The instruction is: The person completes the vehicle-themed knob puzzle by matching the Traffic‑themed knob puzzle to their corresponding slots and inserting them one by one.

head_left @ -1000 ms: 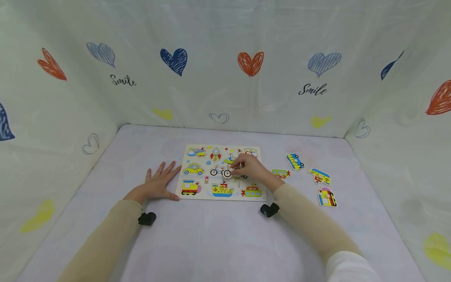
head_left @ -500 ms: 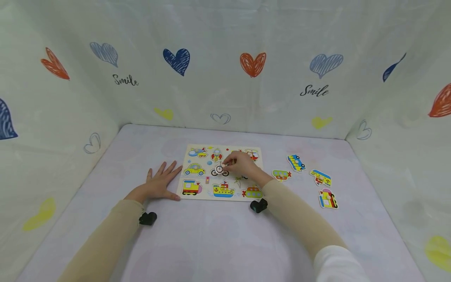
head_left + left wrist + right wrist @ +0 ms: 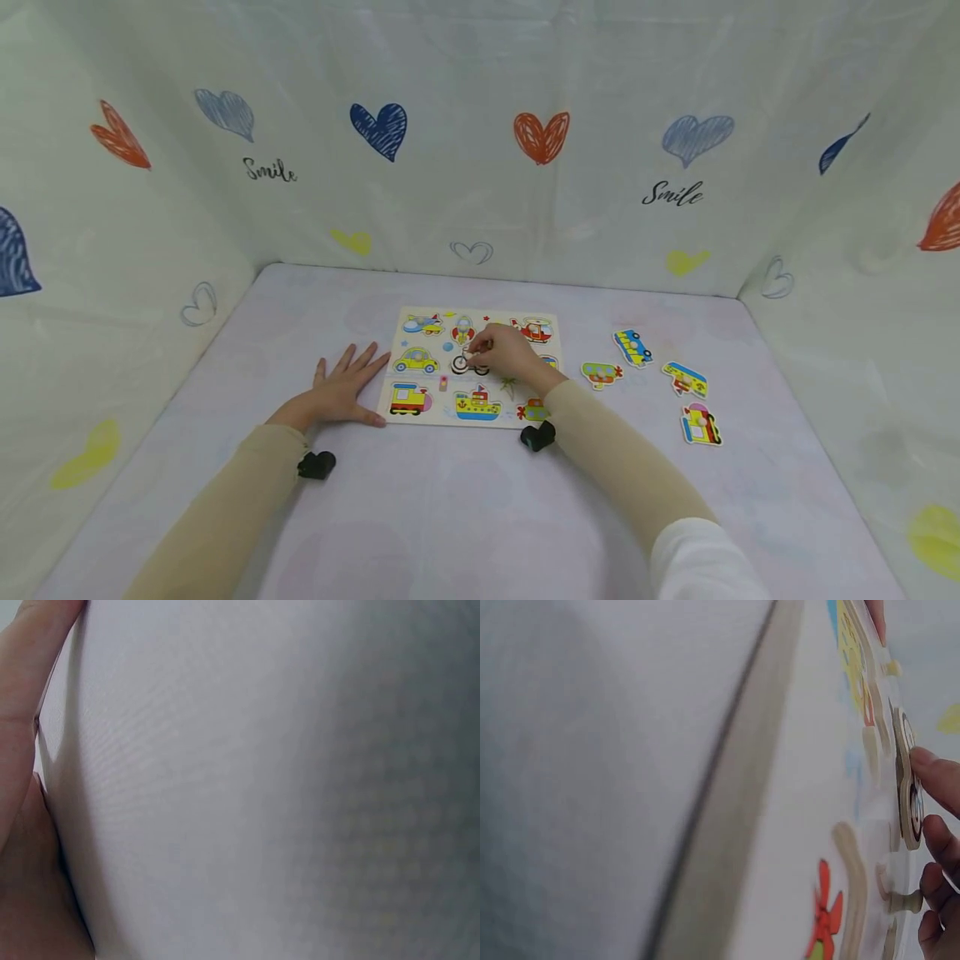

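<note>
My left hand (image 3: 341, 396) lies flat with fingers spread at the left edge of a puzzle board (image 3: 441, 406), fingertips and thumb reaching its side. With bent fingers, my right hand (image 3: 513, 357) pinches a bicycle puzzle piece (image 3: 459, 365) over the middle row of the board. In the right wrist view the bicycle piece (image 3: 906, 780) stands slightly above the board face, thumb and fingertips at it; its knob is hidden. The right hand covers part of the board. The left wrist view shows mostly tablecloth and part of the left hand (image 3: 22, 735).
To the board's right lie loose pieces: a blue bus (image 3: 632, 347), a submarine (image 3: 602, 374), an upside-down ship (image 3: 686, 380) and a train (image 3: 701, 424). Printed cloth walls (image 3: 480, 200) with hearts stand behind and beside the table (image 3: 450, 517).
My right hand has moved left across the board with the bicycle piece, lining it up closer with the printed bicycle. My left hand has stayed in place.
</note>
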Available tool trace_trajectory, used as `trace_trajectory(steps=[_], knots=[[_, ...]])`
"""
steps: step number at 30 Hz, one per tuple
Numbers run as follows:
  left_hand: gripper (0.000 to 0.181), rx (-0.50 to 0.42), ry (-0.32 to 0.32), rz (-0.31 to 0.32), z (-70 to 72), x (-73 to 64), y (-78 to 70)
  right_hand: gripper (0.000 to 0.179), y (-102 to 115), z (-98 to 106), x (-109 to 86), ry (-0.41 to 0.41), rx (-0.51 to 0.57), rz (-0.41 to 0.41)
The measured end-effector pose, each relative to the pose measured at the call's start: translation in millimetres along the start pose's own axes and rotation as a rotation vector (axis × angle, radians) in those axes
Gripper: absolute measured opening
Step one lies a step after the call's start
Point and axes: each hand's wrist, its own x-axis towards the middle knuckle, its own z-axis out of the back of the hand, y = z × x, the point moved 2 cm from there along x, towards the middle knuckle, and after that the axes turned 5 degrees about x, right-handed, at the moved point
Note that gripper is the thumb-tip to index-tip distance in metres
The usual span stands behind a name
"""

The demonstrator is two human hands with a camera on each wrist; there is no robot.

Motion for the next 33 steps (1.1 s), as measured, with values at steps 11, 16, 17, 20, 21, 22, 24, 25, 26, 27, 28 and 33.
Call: trace_trajectory(steps=[11, 16, 17, 20, 21, 22, 24, 25, 26, 27, 28, 33], knots=[[0.12, 0.006, 0.001, 0.003, -1.8, 1.4, 0.3, 0.015, 0.7, -3.9, 2.0, 0.005, -0.088, 0.039], [0.12, 0.013, -0.001, 0.0, -2.8, 2.9, 1.5, 0.016, 0.4, -5.1, 0.7, 0.005, -0.081, 0.024], [0.12, 0.015, -0.002, 0.0, -2.7, 2.8, 1.5, 0.016, 0.3, -5.3, 0.5, 0.004, -0.08, 0.021], [0.12, 0.015, -0.002, -0.003, -1.9, 2.2, 0.6, 0.016, -0.2, -5.9, 0.0, 0.003, -0.078, 0.015], [0.12, 0.012, -0.002, -0.003, -1.4, 1.8, 0.0, 0.016, -0.3, -6.0, -0.3, 0.003, -0.075, 0.012], [0.119, 0.009, -0.001, -0.004, -0.9, 1.4, -0.6, 0.016, -0.5, -6.2, -0.5, 0.003, -0.072, 0.009], [0.119, 0.005, -0.001, -0.005, 0.0, 0.8, -1.7, 0.015, -0.5, -6.7, -0.7, 0.005, -0.069, 0.004], [0.119, 0.006, 0.001, -0.004, 0.5, 0.3, -2.1, 0.016, -0.4, -6.9, -0.6, 0.006, -0.069, 0.005], [0.119, 0.005, 0.002, -0.002, 1.0, 0.0, -2.4, 0.015, -0.2, -7.1, -0.5, 0.009, -0.072, 0.003], [0.119, 0.005, 0.003, 0.0, 1.3, -0.1, -2.6, 0.015, 0.0, -7.4, -0.3, 0.011, -0.073, 0.003], [0.119, 0.007, 0.005, 0.002, 1.5, -0.2, -2.7, 0.015, 0.2, -7.6, -0.1, 0.014, -0.078, 0.004], [0.12, 0.012, 0.007, 0.005, 0.8, 0.8, -2.2, 0.015, -0.1, -7.3, 0.2, 0.03, -0.095, 0.003]])
